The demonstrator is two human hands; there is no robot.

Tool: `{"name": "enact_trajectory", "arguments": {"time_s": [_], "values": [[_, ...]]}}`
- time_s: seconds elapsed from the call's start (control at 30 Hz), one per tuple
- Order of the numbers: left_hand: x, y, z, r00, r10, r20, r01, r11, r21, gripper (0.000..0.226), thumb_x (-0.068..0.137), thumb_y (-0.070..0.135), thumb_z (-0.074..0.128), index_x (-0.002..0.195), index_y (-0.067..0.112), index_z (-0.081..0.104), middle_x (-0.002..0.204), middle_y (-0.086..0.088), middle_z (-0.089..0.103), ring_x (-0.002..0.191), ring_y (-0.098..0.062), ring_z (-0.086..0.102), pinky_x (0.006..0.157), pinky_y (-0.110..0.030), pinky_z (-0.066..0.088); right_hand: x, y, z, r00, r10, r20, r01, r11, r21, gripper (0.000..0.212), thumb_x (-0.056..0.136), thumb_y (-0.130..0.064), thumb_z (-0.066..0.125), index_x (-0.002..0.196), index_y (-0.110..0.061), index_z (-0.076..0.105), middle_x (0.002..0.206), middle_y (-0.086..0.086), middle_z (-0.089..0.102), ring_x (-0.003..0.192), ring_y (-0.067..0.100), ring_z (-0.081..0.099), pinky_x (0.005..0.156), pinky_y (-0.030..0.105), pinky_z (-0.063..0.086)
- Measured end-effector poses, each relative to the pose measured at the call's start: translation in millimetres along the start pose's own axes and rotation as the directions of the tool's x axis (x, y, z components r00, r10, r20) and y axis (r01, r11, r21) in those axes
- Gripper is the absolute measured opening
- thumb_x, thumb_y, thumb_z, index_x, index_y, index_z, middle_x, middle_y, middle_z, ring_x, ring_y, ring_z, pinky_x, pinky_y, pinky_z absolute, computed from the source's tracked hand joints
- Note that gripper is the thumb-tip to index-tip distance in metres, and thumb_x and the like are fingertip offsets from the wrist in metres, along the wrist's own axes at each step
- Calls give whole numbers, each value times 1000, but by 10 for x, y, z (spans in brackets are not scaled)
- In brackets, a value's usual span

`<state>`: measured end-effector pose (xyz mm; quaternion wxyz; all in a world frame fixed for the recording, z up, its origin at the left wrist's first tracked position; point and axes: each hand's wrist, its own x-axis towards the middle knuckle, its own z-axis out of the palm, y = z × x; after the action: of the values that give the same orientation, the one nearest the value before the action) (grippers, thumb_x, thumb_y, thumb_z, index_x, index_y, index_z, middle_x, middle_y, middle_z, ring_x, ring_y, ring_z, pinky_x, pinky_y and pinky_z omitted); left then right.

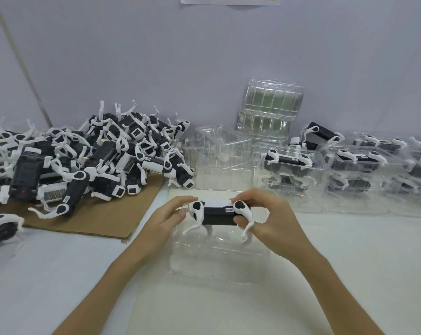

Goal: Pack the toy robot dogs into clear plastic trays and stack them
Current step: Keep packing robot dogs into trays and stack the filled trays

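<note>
black-and-white toy dog point(218, 213), clear tray point(216, 262), brown cardboard point(103, 218)

A small packing workshop: a white worktop point(59, 274) against a bare wall, a big heap of loose toy robot dogs point(83, 160) on cardboard point(103, 218) far left, stacked clear plastic trays point(270, 110) at the back, filled trays point(349, 170) far right.

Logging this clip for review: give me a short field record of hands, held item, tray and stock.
left hand: grips one end of the toy dog
right hand: grips its other end
toy dog: upright, legs down over the clear tray
loose dogs: heap on the cardboard, left
empty trays: stacked at the back
packed trays: stacked, right
</note>
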<state>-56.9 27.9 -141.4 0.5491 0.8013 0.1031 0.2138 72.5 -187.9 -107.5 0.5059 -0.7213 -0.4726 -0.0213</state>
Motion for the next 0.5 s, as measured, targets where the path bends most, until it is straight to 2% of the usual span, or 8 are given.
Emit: {"name": "enact_trajectory", "arguments": {"time_s": [0.07, 0.1, 0.13, 0.2, 0.27, 0.37, 0.43, 0.5], "values": [[11, -8, -12, 999, -15, -29, 15, 1000, 4, 29, 101, 17, 53, 118, 36, 66, 118, 17, 66, 107, -7, 60, 100, -40, 45, -7, 34, -14, 999, 34, 40, -33, 999, -41, 29, 77, -3, 80, 96, -25, 72, 91, -16, 70, 91, 6, 64, 82, 10, 44], [15, -11, -12, 999, -15, -32, 15, 1000, 11, 28, 99, 20, 54, 115, 38, 68, 116, 12, 65, 105, -11, 59, 98, -38, 44, -14, 41, -11, 995, 70, 72, -66, 996, -64, 28, 78, -6, 80, 94, -28, 71, 89, -15, 70, 91, 7, 64, 82, 14, 46], [13, -12, -10, 999, -13, -31, 14, 1000, 16, 28, 99, 18, 53, 111, 37, 71, 115, 11, 65, 106, -11, 58, 95, -31, 43, -20, 44, -1, 989, 109, 100, -100, 991, -91, 27, 80, -10, 79, 94, -31, 70, 90, -14, 69, 92, 7, 63, 83, 18, 48], [16, -7, -4, 999, -22, -38, 22, 1000, 17, 36, 100, 4, 49, 103, 31, 73, 121, 18, 63, 122, -1, 53, 97, -15, 38, -19, 59, 0, 976, 171, 132, -152, 978, -142, 28, 82, -16, 79, 95, -38, 68, 100, -11, 68, 102, 3, 59, 89, 23, 47], [19, 20, 5, 998, -35, -42, 36, 999, 21, 38, 99, -1, 47, 100, 27, 73, 126, 18, 60, 127, 6, 47, 101, -16, 36, -13, 71, -49, 961, 207, 184, -179, 971, -159, 33, 84, -17, 77, 102, -43, 68, 113, -12, 67, 113, -1, 54, 94, 21, 43], [32, 29, 10, 998, -44, -54, 46, 998, 37, 36, 100, 0, 46, 99, 25, 72, 127, 14, 60, 123, 7, 48, 100, -22, 36, -6, 75, -142, 939, 204, 278, -172, 976, -135, 51, 85, -1, 67, 115, -43, 67, 125, -27, 61, 125, -8, 47, 101, 13, 33], [35, 23, 9, 995, -48, -88, 52, 998, 43, 36, 99, 0, 47, 99, 25, 72, 127, 13, 61, 123, 1, 50, 99, -23, 36, 10, 90, -148, 948, 222, 227, -212, 975, -69, 60, 85, 6, 60, 119, -43, 65, 131, -31, 55, 128, -14, 41, 102, 11, 30], [38, 0, 8, 988, -37, -150, 46, 997, 56, 27, 98, 9, 54, 105, 30, 70, 126, 15, 61, 120, -2, 53, 95, -21, 38, 33, 123, -100, 957, 272, 101, -273, 962, 0, 53, 92, -2, 58, 124, -44, 60, 134, -29, 52, 127, -10, 43, 105, 18, 32]]}}
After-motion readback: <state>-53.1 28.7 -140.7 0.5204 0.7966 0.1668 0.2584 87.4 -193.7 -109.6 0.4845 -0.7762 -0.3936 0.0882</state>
